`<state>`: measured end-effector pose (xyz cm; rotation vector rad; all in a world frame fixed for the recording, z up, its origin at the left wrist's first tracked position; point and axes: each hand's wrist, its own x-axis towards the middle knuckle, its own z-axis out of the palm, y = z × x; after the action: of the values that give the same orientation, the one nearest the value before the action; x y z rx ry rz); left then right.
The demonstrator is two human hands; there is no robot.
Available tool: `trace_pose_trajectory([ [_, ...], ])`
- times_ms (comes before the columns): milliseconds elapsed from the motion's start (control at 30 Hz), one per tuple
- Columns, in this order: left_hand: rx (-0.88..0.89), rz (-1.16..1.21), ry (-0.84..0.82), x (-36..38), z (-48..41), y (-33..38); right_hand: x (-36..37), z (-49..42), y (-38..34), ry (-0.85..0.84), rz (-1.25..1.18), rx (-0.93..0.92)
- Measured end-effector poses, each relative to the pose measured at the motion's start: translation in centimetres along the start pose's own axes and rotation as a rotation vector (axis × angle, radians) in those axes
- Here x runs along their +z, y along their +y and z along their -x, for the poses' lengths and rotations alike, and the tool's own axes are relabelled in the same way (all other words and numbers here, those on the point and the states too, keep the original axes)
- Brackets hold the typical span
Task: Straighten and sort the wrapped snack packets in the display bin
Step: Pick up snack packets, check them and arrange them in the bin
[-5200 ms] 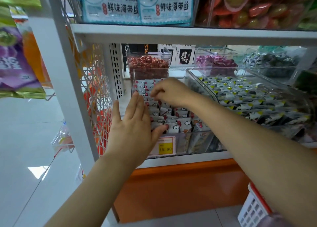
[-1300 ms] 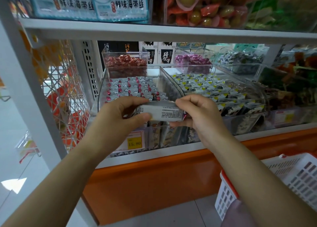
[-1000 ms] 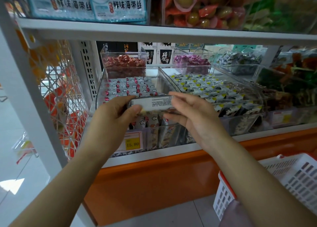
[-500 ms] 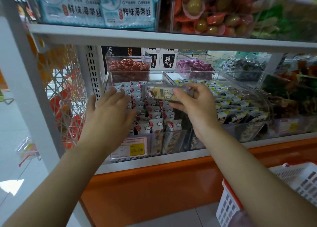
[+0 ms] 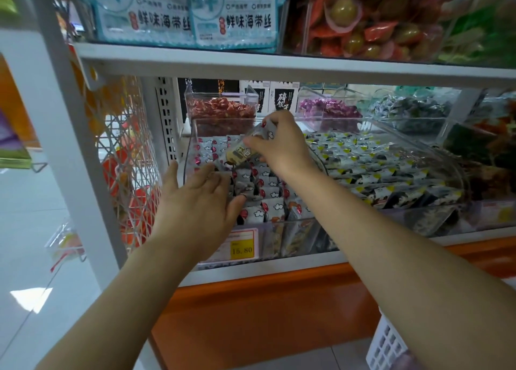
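1. There's the handover. A second ago both hands held the packet point(image 5: 241, 153) out in front of the display bin point(image 5: 187, 157), printed back up. Now your right hand point(image 5: 279, 146) has it alone, pinched at its upper end, and the packet tilts with its lower end dipping towards the rows point(image 5: 262, 186).
2. Your left hand point(image 5: 199, 202) has let go and gone flat. Its fingers are straight and spread and hold nothing, and it lies over the rows just below and left of the packet.
3. The rows stand on edge in lines directly beneath both hands, so the packet hangs just above its own kind.
4. My read is that the checking is over and you're on the put-back, with your left hand steadying or parting the rows to make a slot. There's more to do, because a few packets by the front wall, under your right wrist, look to be leaning.
5. Here is what you can't see:
   - Your left hand covers the nearest rows, so I can't tell whether its fingertips press on them or only rest there.
   - The slot itself isn't visible.
   - Your right fingertips are tucked behind the packet.
   - The packet's print is too blurred to read.
   - The neighbouring bin point(image 5: 377, 168), beyond your right hand, is partly behind your forearm.
   - The white basket point(image 5: 388, 344), below your right arm, is cut off by the frame edge.
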<state>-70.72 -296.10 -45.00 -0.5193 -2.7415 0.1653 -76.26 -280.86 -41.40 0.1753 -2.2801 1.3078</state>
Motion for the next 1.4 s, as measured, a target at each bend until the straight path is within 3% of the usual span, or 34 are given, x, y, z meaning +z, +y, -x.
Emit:
trace_pose_trajectory([
  [233, -0.036, 0.093, 0.047, -0.1, 0.4, -0.2, 1.3, -0.4, 0.4, -0.047, 0.102, -0.045],
  [533, -0.111, 0.041, 0.032, 0.0, 0.3, -1.4, 1.4, -1.2, -0.3, -0.088, 0.197, -0.177],
  [767, -0.098, 0.101, 0.032, 0.2, 0.6, -1.6, 3.2, -2.0, -0.6, -0.339, 0.44, -0.213],
  [900, -0.092, 0.151, 0.03, 0.4, 0.5, -1.8, 3.2, -2.3, 0.1, -0.349, 0.415, -0.182],
  [1000, -0.087, 0.176, 0.038, 0.6, 0.5, -1.9, 3.8, -2.3, 0.8, -0.529, 0.719, -0.263],
  [1067, -0.085, 0.19, 0.041, 0.7, 0.5, -1.9, 3.9, -2.8, 1.0, -0.611, 0.78, -0.237],
  [1133, -0.084, 0.201, 0.039, 0.6, 0.5, -1.9, 3.6, -3.8, 0.7, -0.599, 0.658, -0.173],
  [1233, -0.08, 0.221, 0.032, 0.6, 0.5, -2.0, 3.2, -5.0, 0.3, -0.441, 0.468, -0.123],
  [1400, -0.077, 0.24, 0.035, 0.7, 0.5, -2.0, 5.2, -5.6, 1.1, -0.434, 0.648, -0.196],
])
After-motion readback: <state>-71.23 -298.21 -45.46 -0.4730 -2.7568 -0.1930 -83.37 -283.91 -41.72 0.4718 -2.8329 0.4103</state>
